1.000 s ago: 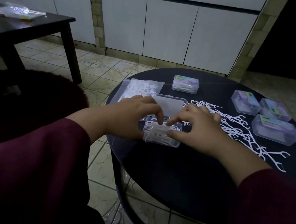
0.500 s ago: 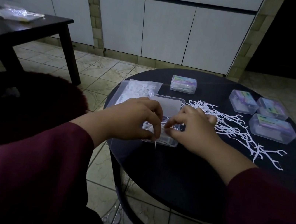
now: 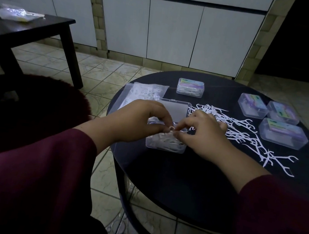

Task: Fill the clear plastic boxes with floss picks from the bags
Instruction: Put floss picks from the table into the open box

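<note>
White floss picks [image 3: 169,132] are pinched between the fingers [image 3: 166,118] of both the left hand [image 3: 138,122] and right hand [image 3: 199,134], directly above the open clear box [image 3: 165,146]. This looks like the loading step; next, they need lowering flat among those below.

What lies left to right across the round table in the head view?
Bag of floss picks → open clear box under both hands → loose floss picks → closed box at far right.
</note>
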